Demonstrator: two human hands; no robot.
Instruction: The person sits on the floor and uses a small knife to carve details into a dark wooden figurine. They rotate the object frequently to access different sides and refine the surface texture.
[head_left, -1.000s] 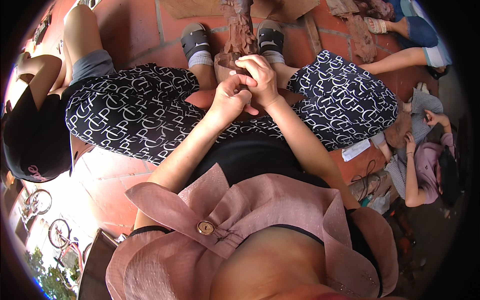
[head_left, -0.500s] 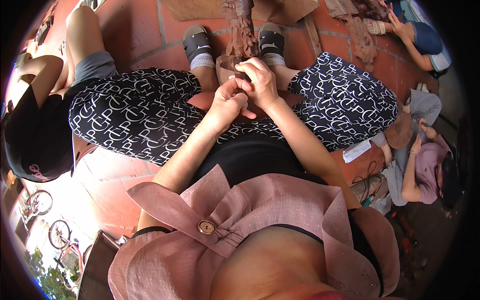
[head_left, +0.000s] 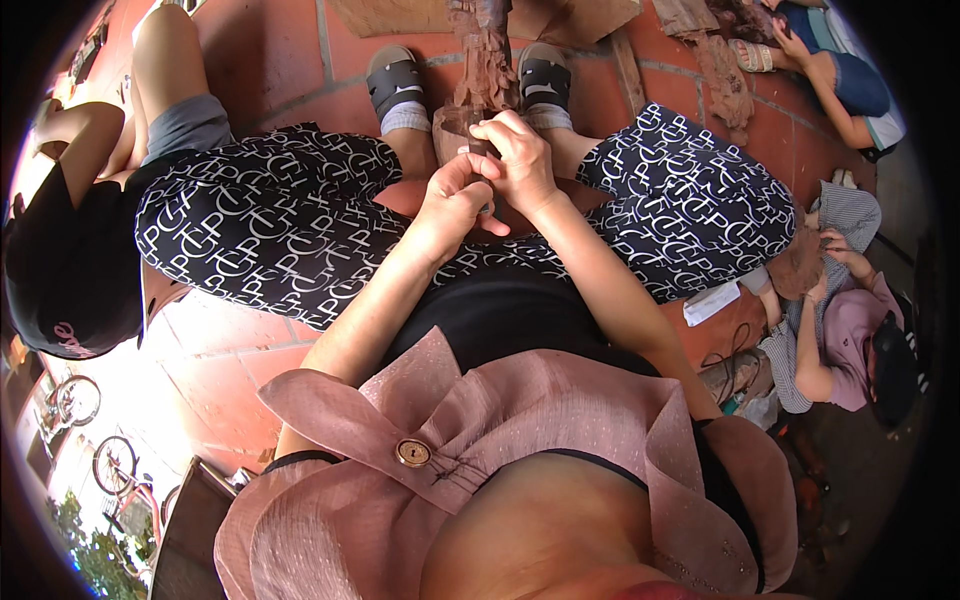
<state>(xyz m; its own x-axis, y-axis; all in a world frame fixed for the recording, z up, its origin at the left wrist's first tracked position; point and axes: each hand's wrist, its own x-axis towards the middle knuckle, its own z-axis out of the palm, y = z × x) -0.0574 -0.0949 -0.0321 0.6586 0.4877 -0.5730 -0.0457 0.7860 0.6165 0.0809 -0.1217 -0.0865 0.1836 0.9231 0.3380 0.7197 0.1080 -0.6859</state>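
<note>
A reddish-brown carved wooden piece (head_left: 484, 65) stands between my feet, rough and deeply cut, with a smoother, rounded base (head_left: 452, 128) towards me. Over the near side of that base my two hands meet, fingers touching. My right hand (head_left: 522, 165) is closed, its fingers bent around a small dark thing whose kind does not show. Just below and to the left, my left hand (head_left: 462, 200) is curled, thumb and index finger pressed together near the right fingers. What it grips is mostly hidden; a small greenish bit shows beside the fingers.
A person in black (head_left: 75, 240) sits close on my left. Two others work at the right, one near a brown wooden lump (head_left: 797, 262). A cardboard sheet (head_left: 575, 22), a wooden strip (head_left: 627, 72) and carved wood (head_left: 722, 85) lie ahead on red tiles.
My hands stay nearly in place, with slight finger shifts. At the right, the person in pink has brought their hands down to the wooden lump.
</note>
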